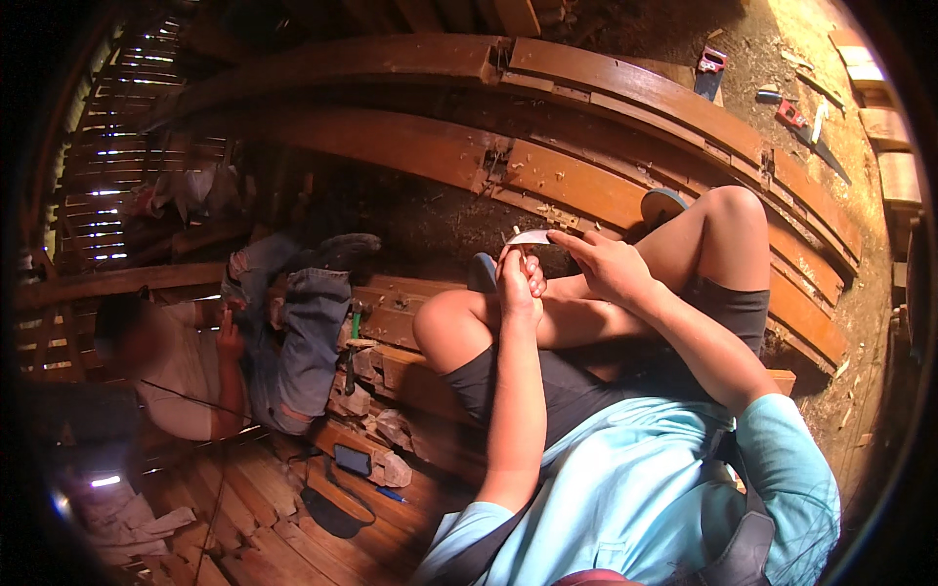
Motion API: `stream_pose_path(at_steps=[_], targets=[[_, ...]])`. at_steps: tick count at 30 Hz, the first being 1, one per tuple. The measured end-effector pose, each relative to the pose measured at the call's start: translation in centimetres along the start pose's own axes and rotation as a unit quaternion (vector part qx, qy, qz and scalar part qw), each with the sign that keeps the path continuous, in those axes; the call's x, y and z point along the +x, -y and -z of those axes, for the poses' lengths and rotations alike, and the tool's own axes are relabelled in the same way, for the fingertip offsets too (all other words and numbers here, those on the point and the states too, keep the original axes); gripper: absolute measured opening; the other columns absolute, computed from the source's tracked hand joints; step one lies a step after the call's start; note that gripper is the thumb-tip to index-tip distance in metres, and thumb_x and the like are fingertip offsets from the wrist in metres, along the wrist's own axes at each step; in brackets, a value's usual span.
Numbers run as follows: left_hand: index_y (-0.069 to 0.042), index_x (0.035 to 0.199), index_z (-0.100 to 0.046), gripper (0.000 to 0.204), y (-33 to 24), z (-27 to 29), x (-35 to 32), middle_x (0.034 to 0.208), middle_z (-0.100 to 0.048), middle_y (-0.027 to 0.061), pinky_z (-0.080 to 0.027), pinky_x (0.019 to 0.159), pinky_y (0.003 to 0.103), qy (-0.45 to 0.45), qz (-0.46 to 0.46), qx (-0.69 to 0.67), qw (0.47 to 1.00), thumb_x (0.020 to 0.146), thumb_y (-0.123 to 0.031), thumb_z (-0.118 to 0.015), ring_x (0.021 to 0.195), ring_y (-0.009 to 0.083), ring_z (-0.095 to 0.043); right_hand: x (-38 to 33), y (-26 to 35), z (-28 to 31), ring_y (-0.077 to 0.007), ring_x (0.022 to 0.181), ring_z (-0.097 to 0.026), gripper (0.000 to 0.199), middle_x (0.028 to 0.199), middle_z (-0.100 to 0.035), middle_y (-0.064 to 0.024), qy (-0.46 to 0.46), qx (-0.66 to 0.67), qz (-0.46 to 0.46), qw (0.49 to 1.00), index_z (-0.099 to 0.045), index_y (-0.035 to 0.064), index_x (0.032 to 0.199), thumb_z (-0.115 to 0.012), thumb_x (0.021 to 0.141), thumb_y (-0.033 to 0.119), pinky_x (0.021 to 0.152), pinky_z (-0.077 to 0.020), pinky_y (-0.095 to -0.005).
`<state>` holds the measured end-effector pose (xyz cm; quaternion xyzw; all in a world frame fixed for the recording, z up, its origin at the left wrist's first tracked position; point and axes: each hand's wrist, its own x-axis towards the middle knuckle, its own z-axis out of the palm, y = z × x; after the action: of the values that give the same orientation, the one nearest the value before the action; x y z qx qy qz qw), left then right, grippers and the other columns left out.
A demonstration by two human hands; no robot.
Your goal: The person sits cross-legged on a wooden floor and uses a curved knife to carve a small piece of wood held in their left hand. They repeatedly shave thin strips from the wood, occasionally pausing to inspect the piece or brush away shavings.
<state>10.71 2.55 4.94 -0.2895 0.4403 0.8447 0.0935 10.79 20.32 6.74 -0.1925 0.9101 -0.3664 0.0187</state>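
Note:
My right hand (608,266) is closed around the handle of a knife (531,237), its index finger stretched along toward the curved, shiny blade. The handle itself is mostly hidden by the fingers. In my left hand (520,275), fingers curled, is a thin piece of wood (518,230) with its pale tip sticking up by the blade. Blade and wood meet or nearly meet just above the left fist. Both hands are over my crossed bare legs, in front of the long brown wooden beams (596,181).
Two red-handled saws (711,61) (791,115) lie on the ground at upper right among shavings. At left sits another person in jeans (303,342), hands together. A phone (353,459), a dark cap (332,508) and a blue pen (391,494) rest on planks nearby.

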Motion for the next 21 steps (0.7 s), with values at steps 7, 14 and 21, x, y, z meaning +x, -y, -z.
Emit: stream_pose_path(at_steps=[7,14,21], targets=[[-0.014,0.082,-0.046,0.015,-0.6,-0.2,0.0,0.055,-0.036,-0.0038,-0.022,0.031,0.021,0.029,0.003,0.005,1.0,0.093,-0.021,-0.04,0.035,0.0053,-0.028,-0.3,-0.1,-0.7,-0.0311,0.063,-0.06,0.06,0.078,-0.055,-0.0109,0.047,-0.036,-0.013,0.998,-0.047,0.0284,0.135,-0.062,0.079,0.015,0.056,-0.0515,-0.0417],[-0.013,0.085,-0.049,0.021,-0.7,-0.7,-0.4,0.05,-0.028,-0.0053,-0.017,0.03,0.023,0.073,0.009,-0.044,0.996,0.097,-0.026,-0.038,0.034,0.0059,-0.019,0.7,-1.1,-1.7,-0.0307,0.061,-0.063,0.052,0.083,-0.056,-0.0129,-0.037,-0.116,0.046,0.991,-0.045,0.033,0.136,-0.057,0.085,0.032,0.049,-0.0511,-0.0411],[-0.012,0.089,-0.05,0.02,-0.3,-0.3,-0.6,0.052,-0.03,-0.0052,-0.018,0.031,0.023,0.063,0.027,-0.079,0.995,0.098,-0.027,-0.04,0.035,0.0062,-0.021,0.4,0.2,-2.4,-0.0317,0.062,-0.064,0.059,0.083,-0.057,-0.0132,0.012,-0.088,-0.048,0.995,-0.04,0.0365,0.139,-0.059,0.083,0.03,0.052,-0.0525,-0.0424]])
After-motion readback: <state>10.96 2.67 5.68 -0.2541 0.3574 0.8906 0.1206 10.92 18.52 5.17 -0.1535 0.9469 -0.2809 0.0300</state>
